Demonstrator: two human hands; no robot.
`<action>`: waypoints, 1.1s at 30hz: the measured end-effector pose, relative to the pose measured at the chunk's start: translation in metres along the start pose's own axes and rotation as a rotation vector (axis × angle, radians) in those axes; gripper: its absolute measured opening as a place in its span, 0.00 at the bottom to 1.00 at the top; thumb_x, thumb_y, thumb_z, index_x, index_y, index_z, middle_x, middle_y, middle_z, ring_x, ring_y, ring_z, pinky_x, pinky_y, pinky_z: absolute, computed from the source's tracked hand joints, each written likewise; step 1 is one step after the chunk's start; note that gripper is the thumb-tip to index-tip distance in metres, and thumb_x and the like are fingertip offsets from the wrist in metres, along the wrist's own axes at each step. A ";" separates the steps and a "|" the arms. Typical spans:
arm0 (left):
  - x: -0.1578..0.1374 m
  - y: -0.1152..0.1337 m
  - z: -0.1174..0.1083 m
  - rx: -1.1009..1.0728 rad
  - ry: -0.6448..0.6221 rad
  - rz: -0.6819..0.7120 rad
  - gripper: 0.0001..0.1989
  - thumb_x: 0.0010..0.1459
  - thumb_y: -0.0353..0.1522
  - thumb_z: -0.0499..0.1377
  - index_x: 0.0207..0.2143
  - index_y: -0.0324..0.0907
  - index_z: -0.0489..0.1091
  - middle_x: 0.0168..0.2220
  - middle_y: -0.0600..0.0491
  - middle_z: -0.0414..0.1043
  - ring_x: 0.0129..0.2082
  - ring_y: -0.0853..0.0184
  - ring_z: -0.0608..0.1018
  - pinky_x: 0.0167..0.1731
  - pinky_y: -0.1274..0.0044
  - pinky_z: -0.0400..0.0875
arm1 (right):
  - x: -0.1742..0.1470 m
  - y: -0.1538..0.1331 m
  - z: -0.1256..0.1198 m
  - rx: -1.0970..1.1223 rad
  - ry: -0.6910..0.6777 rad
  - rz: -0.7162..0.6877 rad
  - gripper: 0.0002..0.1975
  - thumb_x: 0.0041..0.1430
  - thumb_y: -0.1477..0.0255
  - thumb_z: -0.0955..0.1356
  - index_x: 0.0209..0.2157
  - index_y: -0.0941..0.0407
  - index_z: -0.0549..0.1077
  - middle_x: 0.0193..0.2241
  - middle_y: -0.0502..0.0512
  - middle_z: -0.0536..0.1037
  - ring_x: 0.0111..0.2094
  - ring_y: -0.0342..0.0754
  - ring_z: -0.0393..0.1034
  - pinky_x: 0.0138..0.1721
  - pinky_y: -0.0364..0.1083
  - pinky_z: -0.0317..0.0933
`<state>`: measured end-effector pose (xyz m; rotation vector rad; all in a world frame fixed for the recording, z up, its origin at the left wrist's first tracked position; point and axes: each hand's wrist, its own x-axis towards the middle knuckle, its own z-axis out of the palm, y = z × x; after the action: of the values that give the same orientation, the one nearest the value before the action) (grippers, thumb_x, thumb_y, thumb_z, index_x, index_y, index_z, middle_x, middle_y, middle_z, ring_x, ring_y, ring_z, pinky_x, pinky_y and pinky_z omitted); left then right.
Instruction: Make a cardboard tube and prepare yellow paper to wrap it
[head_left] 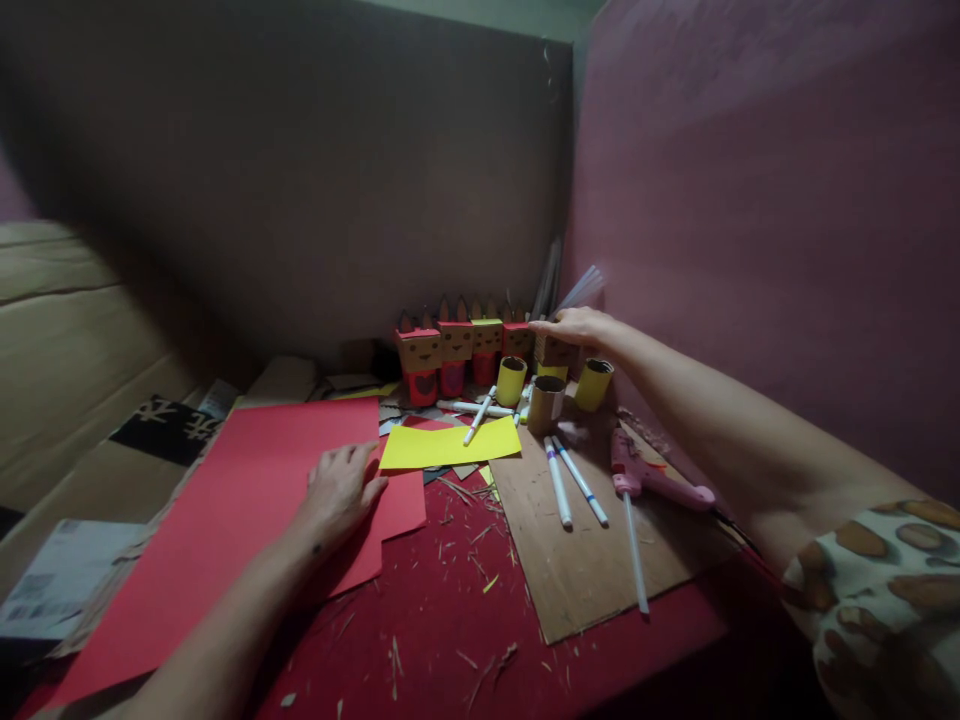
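My left hand [341, 490] lies open, palm down, on a large sheet of red paper [255, 480]. A curved strip of yellow paper [427, 447] is just beyond its fingertips. Reaching far forward, my right hand [576, 326] is closed over the top of a cardboard figure [553, 350] with a yellow base; its fingertips are partly hidden. To the left of this figure stands a row of several box-headed figures [455, 342] with drawn faces and pointed ears. Yellow-wrapped tubes [511, 381] and a plain cardboard tube [546, 405] stand in front.
A pink glue gun [652, 475] with a clear glue stick and several white markers [557, 485] rest on a cardboard sheet [570, 590]. Clear glue sticks [583, 285] stand by the wall. Scraps litter the red table [450, 660]; a cardboard box [67, 330] is at left.
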<state>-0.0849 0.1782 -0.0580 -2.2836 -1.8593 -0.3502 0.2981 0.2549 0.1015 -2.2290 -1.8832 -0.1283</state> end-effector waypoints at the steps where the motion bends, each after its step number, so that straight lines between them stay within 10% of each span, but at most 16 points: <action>1: 0.000 0.000 0.000 0.001 -0.003 -0.001 0.25 0.58 0.37 0.50 0.57 0.36 0.63 0.53 0.39 0.68 0.49 0.49 0.68 0.43 0.63 0.64 | 0.000 0.000 0.000 -0.002 -0.008 0.001 0.41 0.50 0.39 0.58 0.46 0.59 0.75 0.45 0.70 0.75 0.44 0.62 0.71 0.41 0.55 0.64; 11: -0.001 0.003 -0.003 -0.012 0.010 -0.003 0.25 0.57 0.36 0.50 0.56 0.37 0.64 0.52 0.39 0.68 0.48 0.50 0.68 0.43 0.63 0.64 | -0.049 -0.030 -0.008 -0.138 0.384 -0.107 0.26 0.63 0.56 0.56 0.49 0.60 0.71 0.48 0.68 0.72 0.46 0.60 0.69 0.42 0.53 0.61; 18: -0.004 0.009 -0.011 -0.025 0.015 -0.016 0.25 0.57 0.36 0.52 0.56 0.38 0.63 0.53 0.39 0.67 0.49 0.50 0.67 0.44 0.64 0.63 | -0.101 -0.051 0.032 -0.200 -0.009 -0.265 0.23 0.53 0.55 0.65 0.41 0.59 0.76 0.36 0.67 0.78 0.37 0.58 0.73 0.31 0.48 0.60; 33: -0.007 0.013 -0.018 -0.062 0.042 -0.007 0.23 0.58 0.35 0.50 0.55 0.37 0.64 0.52 0.39 0.67 0.48 0.50 0.66 0.44 0.63 0.62 | -0.112 -0.037 0.052 -0.104 0.081 -0.293 0.20 0.58 0.76 0.60 0.51 0.55 0.70 0.42 0.61 0.78 0.41 0.52 0.72 0.36 0.45 0.59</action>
<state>-0.0749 0.1644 -0.0429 -2.2911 -1.8622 -0.4604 0.2381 0.1641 0.0314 -1.9608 -2.1914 -0.3660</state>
